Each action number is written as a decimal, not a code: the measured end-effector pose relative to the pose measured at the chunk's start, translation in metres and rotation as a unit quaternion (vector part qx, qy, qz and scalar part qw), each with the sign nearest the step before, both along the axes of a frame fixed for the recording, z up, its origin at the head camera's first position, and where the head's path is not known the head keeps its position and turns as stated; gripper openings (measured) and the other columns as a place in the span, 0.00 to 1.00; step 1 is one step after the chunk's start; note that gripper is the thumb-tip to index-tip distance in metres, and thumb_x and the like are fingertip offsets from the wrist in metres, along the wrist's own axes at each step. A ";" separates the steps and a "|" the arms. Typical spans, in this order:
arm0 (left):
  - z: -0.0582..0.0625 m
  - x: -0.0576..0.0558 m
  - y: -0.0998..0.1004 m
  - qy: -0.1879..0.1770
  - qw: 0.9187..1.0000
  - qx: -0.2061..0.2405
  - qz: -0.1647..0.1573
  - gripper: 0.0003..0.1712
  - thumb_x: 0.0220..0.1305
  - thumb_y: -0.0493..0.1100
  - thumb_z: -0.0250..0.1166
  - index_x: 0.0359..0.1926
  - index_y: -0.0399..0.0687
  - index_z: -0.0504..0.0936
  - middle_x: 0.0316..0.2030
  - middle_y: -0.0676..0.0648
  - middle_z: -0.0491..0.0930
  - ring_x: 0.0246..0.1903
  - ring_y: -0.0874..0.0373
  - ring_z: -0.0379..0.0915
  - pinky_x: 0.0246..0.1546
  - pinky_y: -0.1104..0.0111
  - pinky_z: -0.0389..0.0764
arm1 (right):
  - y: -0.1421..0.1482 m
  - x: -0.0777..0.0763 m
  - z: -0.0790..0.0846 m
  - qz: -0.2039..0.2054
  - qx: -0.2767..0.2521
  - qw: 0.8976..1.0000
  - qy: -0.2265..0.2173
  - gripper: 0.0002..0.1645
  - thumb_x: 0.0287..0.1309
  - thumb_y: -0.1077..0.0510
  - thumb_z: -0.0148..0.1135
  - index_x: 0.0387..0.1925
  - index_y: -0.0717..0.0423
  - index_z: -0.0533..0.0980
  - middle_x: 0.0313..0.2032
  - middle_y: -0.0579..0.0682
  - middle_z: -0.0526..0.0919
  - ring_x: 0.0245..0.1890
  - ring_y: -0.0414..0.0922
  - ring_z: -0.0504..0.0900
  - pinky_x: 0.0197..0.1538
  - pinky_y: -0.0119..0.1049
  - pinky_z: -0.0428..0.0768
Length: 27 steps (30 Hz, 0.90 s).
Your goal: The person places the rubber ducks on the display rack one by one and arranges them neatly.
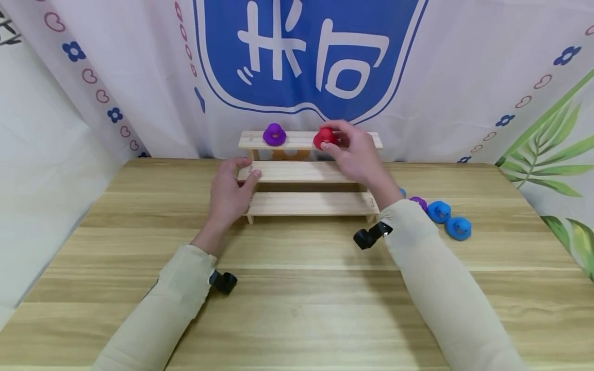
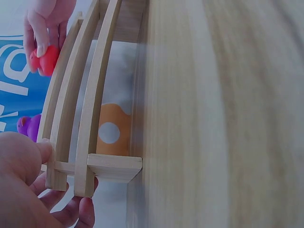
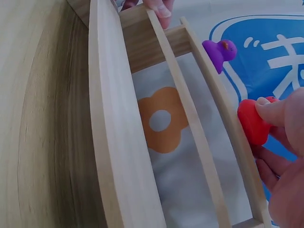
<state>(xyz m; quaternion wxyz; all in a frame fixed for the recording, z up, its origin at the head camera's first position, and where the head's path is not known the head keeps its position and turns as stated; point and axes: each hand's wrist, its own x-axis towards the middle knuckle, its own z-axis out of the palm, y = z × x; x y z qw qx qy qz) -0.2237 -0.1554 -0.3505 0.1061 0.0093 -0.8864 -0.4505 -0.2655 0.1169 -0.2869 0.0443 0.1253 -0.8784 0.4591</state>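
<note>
A three-tiered wooden rack [image 1: 315, 204] stands on the table against the back curtain. My left hand [image 1: 228, 191] grips the left end of its middle tier, thumb on top and fingers round the end, as the left wrist view shows. On the top tier, left of centre, sits a purple rubber duck [image 1: 274, 135]. My right hand [image 1: 355, 152] pinches a red rubber duck [image 1: 325, 138] between thumb and fingers at the right part of that tier. In the right wrist view the red duck [image 3: 252, 121] is right at the tier's edge.
Right of the rack, partly behind my right sleeve, lies a row of ducks: a blue duck [image 1: 458, 228], another blue one [image 1: 438, 212] and a purple one [image 1: 419, 203], with a bit of blue beyond. A white curtain [image 1: 153, 103] with a blue sign hangs behind.
</note>
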 end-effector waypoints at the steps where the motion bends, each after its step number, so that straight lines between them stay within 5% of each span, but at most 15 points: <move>1: 0.000 0.000 0.000 -0.001 1.000 0.000 0.000 0.28 0.79 0.51 0.62 0.71 0.42 0.74 0.74 0.39 0.71 0.77 0.40 0.63 0.81 0.45 0.63 | -0.001 -0.001 -0.001 0.001 -0.002 1.000 -0.001 0.27 0.74 0.56 0.64 0.71 0.42 0.75 0.67 0.53 0.79 0.64 0.52 0.79 0.69 0.48 0.82; 27: -0.001 0.000 0.000 0.004 1.000 -0.003 0.004 0.27 0.79 0.51 0.62 0.70 0.44 0.75 0.74 0.40 0.71 0.77 0.40 0.64 0.80 0.45 0.64 | -0.025 -0.015 -0.009 -0.036 0.000 0.999 0.002 0.29 0.75 0.57 0.63 0.73 0.39 0.72 0.72 0.50 0.76 0.72 0.50 0.73 0.71 0.42 0.81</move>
